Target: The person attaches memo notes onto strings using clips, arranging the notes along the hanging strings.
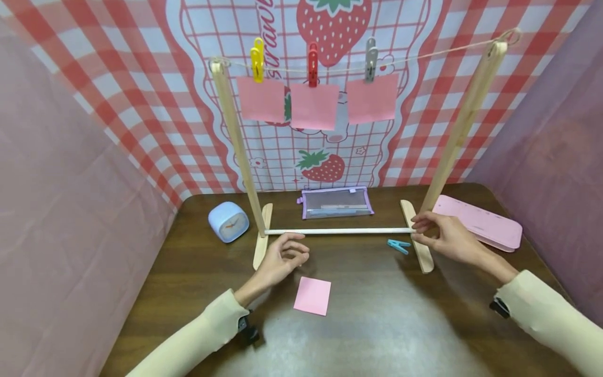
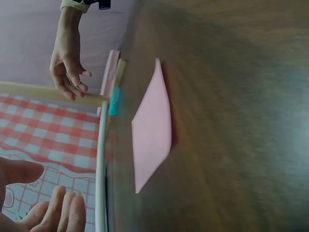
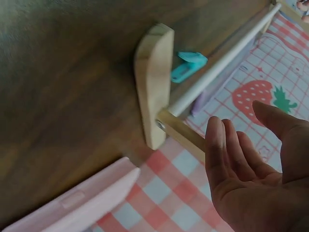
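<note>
My left hand (image 1: 281,257) hovers above the table with loosely bent fingers and nothing in them, near the left end of a white rod (image 1: 339,231). Below it to the right lies a pink sticky note (image 1: 313,296). By the right wooden post (image 3: 186,137) is my right hand (image 3: 256,164), fingers apart from the thumb and holding nothing. A blue clothespin (image 1: 399,246) rests on the table beside the right foot of the wooden stand (image 1: 422,254). Three pink notes (image 1: 314,106) hang from the string by a yellow clip (image 1: 257,60), a red clip (image 1: 313,65) and a grey clip (image 1: 370,59).
A light blue clock (image 1: 228,222) stands left of the stand. Behind the rod lies a clear zip pouch (image 1: 336,201) with purple edges. A pink case (image 1: 480,222) sits at the right, behind my right hand. A checked strawberry cloth (image 1: 179,120) hangs at the back.
</note>
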The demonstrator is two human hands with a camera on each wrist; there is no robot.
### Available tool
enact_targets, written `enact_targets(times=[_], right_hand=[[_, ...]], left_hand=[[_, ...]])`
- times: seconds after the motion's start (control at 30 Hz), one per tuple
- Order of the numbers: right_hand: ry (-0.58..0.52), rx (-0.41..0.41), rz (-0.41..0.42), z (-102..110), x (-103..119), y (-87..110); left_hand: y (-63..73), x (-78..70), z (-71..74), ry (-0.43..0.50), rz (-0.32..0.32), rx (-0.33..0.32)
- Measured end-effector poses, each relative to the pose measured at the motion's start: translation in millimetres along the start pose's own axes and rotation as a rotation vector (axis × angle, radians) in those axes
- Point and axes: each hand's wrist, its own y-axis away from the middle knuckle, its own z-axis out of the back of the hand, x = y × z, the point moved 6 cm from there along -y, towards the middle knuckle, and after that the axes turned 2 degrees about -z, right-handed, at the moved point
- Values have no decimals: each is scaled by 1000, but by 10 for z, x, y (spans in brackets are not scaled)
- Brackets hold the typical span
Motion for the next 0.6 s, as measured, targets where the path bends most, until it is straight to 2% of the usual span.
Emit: enact_targets(times=[0.2,0.43,0.6], right_hand=[[-25,54,-11,-146,-122,23],[-58,128,-75,-298,-227,32],[-74,133,-67,-347,-244,33]], left_hand=[[98,25,-41,-141,-16,84],[166,100,-66,-211,3,151],[196,129,-94,-293,-2,219]])
